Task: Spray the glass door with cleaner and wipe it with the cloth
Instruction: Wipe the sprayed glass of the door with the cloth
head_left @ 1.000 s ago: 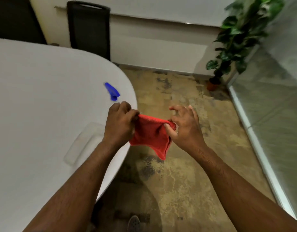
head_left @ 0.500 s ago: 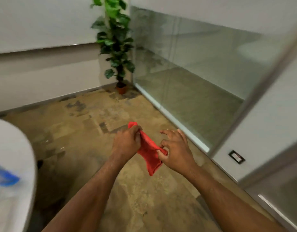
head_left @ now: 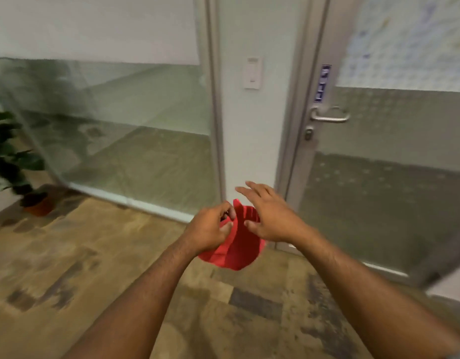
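Head view: your left hand is pinching the red cloth, held in mid-air above the floor, low centre. Your right hand is splayed, fingers loose, thumb touching the cloth without grasping it. Glass door is far right, handle on its left edge; potted plant far left.

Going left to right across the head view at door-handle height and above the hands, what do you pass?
Potted plant → glass wall panel → wall switch → blue door sticker → door handle → glass door.
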Tool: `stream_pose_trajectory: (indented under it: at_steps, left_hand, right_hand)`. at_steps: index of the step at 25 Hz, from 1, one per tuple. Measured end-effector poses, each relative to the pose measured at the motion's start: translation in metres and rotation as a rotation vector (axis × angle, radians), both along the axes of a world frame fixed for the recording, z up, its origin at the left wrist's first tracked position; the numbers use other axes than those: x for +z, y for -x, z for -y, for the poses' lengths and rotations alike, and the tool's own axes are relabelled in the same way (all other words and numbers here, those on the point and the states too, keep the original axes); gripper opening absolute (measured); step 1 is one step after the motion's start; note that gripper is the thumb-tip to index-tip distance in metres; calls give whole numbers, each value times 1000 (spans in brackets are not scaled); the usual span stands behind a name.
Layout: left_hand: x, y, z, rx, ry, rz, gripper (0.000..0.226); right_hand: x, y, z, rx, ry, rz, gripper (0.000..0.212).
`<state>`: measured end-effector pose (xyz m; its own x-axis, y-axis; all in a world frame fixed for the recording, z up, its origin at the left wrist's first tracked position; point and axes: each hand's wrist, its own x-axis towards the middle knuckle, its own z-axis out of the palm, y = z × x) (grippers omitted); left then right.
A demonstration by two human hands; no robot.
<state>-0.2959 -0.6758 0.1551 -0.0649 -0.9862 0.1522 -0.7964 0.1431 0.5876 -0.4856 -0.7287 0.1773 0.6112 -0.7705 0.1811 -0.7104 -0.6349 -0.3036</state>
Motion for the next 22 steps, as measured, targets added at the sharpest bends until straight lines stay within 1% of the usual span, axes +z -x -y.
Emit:
stream_pose_trajectory:
  at_steps: [1,3,4,6,8,10,12,13,15,16,19,20,22]
  left_hand:
    - [5,21,15,-73,-10,41,26]
    - [15,61,42,-196,-3,109,28]
    - [19,80,54,-245,11,131,29]
    - [24,118,81,-341,44,139,31]
    - [25,150,106,-411,44,99,34]
    - [21,176,138,-457,-13,20,37]
    - [14,193,175,-484,-68,0,46]
    - [11,201,196,-492,-82,8,42]
    - [14,221,245,-508,-83,20,18]
    - [19,232,269,-509,-85,-1,12]
    - [52,272,334,-515,-10,-105,7]
    - [67,287,354,-519,31,-129,6]
    - [96,314,389,-519,96,-158,12]
  right_hand:
    - [6,20,12,-7,-13,-82,80]
    - [14,58,32,-42,-35,-203,66]
    - [17,75,40,-70,-47,-244,57]
    - [22,111,54,-154,-77,-263,46]
    - [27,145,66,-220,-78,-208,37]
    - [32,179,83,-305,-62,-139,31]
    - [39,213,103,-401,-40,-83,27]
    - [44,231,114,-440,-39,-58,25]
    - [58,267,141,-507,-55,-17,23]
    - [66,284,156,-533,-72,-10,23]
    - [94,330,201,-611,-63,-10,30]
    - [105,346,216,-650,-35,15,31]
    - [127,376,240,-740,18,116,31]
